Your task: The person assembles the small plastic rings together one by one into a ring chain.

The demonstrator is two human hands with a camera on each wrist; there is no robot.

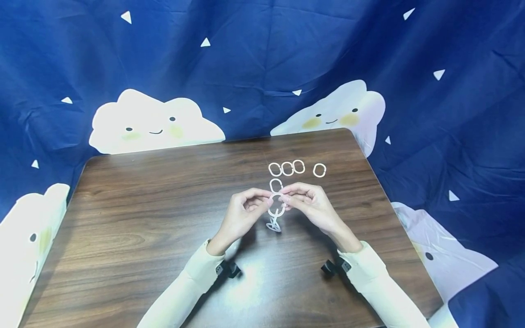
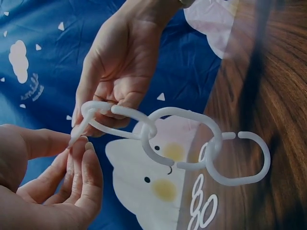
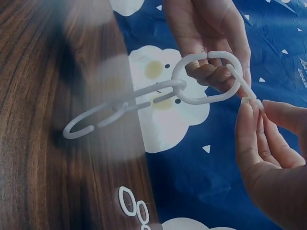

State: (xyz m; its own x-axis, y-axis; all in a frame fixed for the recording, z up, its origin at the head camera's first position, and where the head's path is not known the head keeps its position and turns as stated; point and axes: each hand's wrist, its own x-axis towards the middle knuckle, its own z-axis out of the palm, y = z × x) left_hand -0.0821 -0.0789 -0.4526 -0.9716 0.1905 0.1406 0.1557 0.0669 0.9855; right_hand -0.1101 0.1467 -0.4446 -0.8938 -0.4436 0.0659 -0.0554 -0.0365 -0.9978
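Both hands are raised above the table with a white plastic chain link (image 1: 271, 212) between them. My left hand (image 1: 245, 213) pinches one side of that link between thumb and fingers. The opposite side is pinched by my right hand (image 1: 313, 207). From the held link hangs a short chain of white oval links (image 2: 184, 111), hooked one through another, each with a small gap. In the right wrist view the chain (image 3: 158, 87) dangles to the left of the fingers. The right fingertips partly cover the held link.
On the brown wooden table (image 1: 156, 209), several loose white links (image 1: 282, 169) lie beyond the hands, one of them set apart to the right (image 1: 314, 170) and one nearer (image 1: 270, 185). A blue curtain (image 1: 246, 54) with cloud faces surrounds the table's far and side edges.
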